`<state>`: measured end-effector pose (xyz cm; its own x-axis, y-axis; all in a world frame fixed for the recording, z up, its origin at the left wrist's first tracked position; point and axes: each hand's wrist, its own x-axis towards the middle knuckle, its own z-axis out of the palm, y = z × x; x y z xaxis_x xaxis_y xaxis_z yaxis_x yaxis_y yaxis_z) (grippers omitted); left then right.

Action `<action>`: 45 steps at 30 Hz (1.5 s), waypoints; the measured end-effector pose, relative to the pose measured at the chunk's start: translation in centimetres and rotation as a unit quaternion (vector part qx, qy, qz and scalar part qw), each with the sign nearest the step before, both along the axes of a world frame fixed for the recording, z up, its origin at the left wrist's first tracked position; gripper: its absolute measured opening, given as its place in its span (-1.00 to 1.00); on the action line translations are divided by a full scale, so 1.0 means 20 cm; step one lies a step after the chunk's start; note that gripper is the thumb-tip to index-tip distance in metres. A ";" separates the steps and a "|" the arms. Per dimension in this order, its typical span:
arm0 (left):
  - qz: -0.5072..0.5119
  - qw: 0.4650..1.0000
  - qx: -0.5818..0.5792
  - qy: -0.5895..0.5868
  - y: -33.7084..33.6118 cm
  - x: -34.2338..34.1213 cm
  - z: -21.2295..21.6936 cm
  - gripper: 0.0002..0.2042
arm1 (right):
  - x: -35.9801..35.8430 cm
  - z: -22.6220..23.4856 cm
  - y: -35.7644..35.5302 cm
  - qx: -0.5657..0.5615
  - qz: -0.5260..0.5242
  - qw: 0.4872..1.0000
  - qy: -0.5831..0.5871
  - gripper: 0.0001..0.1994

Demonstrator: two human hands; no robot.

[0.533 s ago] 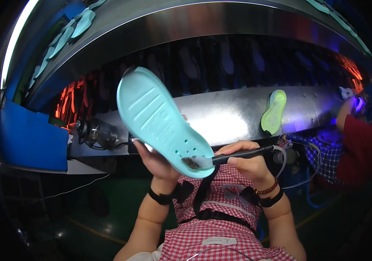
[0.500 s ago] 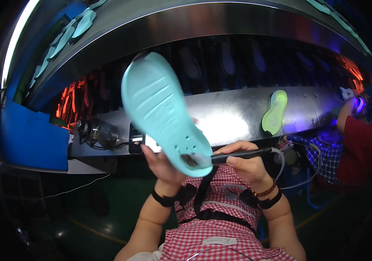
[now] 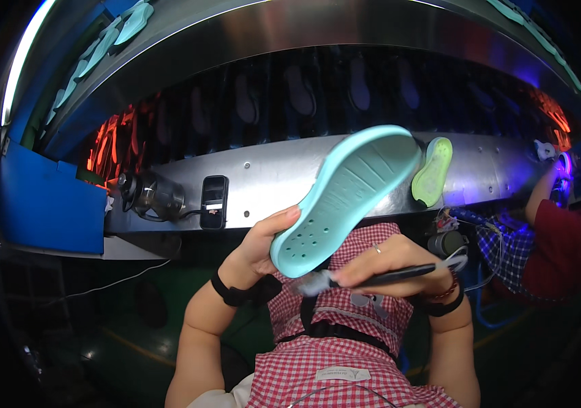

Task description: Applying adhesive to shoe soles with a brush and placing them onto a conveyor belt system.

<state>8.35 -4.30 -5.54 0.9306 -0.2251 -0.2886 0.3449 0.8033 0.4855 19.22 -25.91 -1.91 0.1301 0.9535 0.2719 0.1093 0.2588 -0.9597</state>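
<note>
A turquoise shoe sole [image 3: 355, 183] slants up to the right in front of me, its hollow side with ridges and small holes showing. My left hand [image 3: 263, 241] is closed on its lower left edge, the thumb along the side wall. In my right hand [image 3: 396, 265] is a brush [image 3: 399, 274] with a black handle, closed between the fingers. A thin clear tube leads from the handle's end. The blurred, pale bristles lie just below the sole's lower end; whether they touch it I cannot tell.
A yellow-green sole [image 3: 433, 171] lies on the metal bench [image 3: 270, 180]. To the left stand a black open case [image 3: 214, 202] and a dark transparent jug [image 3: 158, 197]. Behind, several soles sit in a dark, red-lit machine. A co-worker in a red sleeve [image 3: 562, 238] is at right.
The sole has swung from leaning left to leaning right, and its lower end has shifted slightly left. The brush has come out from the sole's inside to below its lower rim.
</note>
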 end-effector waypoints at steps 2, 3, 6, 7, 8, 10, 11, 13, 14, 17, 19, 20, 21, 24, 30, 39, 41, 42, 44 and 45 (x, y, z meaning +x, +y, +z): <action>-0.057 0.997 0.045 0.039 0.01 -0.01 0.01 -0.45 | 0.02 0.05 -0.02 0.010 0.003 1.000 0.000 -0.82; -0.058 0.997 0.044 0.039 0.01 0.00 0.03 -0.45 | 0.03 0.04 -0.02 0.022 -0.054 0.998 0.012 -0.81; -0.113 0.989 0.099 -0.001 -0.03 0.05 0.12 -0.39 | 0.07 -0.01 0.00 0.017 -0.005 0.999 -0.031 -0.81; -0.125 0.983 0.134 0.011 -0.03 0.04 0.11 -0.37 | 0.08 0.01 -0.01 0.014 -0.005 0.999 -0.032 -0.81; -0.126 0.980 0.153 0.034 -0.02 0.02 0.11 -0.38 | 0.09 0.04 -0.03 -0.001 0.011 0.999 -0.050 -0.82; -0.128 0.979 0.149 0.062 0.03 -0.01 0.11 -0.39 | 0.12 0.08 -0.06 -0.009 0.034 0.997 -0.062 -0.82; -0.130 0.981 0.127 0.066 0.06 -0.01 0.10 -0.40 | 0.12 0.08 -0.06 -0.010 0.034 0.997 -0.062 -0.82; -0.116 0.983 0.132 0.056 0.06 -0.03 0.13 -0.41 | 0.12 0.05 -0.05 0.012 -0.038 0.996 -0.081 -0.82; -0.108 0.983 0.136 0.055 0.06 -0.03 0.14 -0.42 | 0.11 0.03 -0.05 0.021 -0.036 0.997 -0.065 -0.83; -0.087 0.986 0.128 0.056 0.09 -0.06 0.11 -0.44 | 0.12 0.05 -0.09 0.008 -0.020 0.996 -0.082 -0.83; -0.044 0.999 0.013 0.017 0.14 -0.10 0.08 -0.44 | 0.10 0.05 -0.10 0.004 -0.013 0.996 -0.085 -0.82; -0.032 0.999 0.021 0.014 0.14 -0.10 0.09 -0.42 | 0.08 0.05 -0.10 0.011 -0.085 0.993 -0.076 -0.81; -0.035 0.999 0.020 0.013 0.13 -0.11 0.12 -0.42 | 0.07 0.05 -0.09 0.019 -0.156 0.985 -0.068 -0.80; 0.004 0.980 0.198 0.029 0.11 -0.12 0.26 -0.40 | 0.06 -0.01 -0.09 0.031 -0.155 0.984 -0.076 -0.78; 0.166 0.983 -0.069 -0.036 0.13 -0.15 0.04 -0.37 | -0.05 0.14 -0.12 0.061 -0.127 0.986 -0.085 -0.77; 0.167 0.981 -0.097 -0.017 -0.19 0.03 -0.23 -0.16 | -0.05 -0.19 0.08 -0.133 -0.295 0.931 0.169 -0.82; 0.248 0.969 -0.016 0.013 -0.22 0.05 -0.21 -0.18 | -0.07 -0.21 0.10 -0.053 -0.300 0.952 -0.035 -0.79; 0.276 0.961 -0.011 0.030 -0.21 0.06 -0.20 -0.19 | -0.11 -0.18 0.10 -0.023 -0.303 0.949 -0.083 -0.77; 0.301 0.954 0.014 0.002 -0.15 0.04 -0.22 -0.19 | -0.15 -0.19 0.09 0.049 -0.273 0.933 -0.230 -0.78; 0.324 0.945 0.037 -0.026 -0.12 0.04 -0.21 -0.19 | -0.18 -0.16 0.06 0.042 -0.252 0.931 -0.261 -0.79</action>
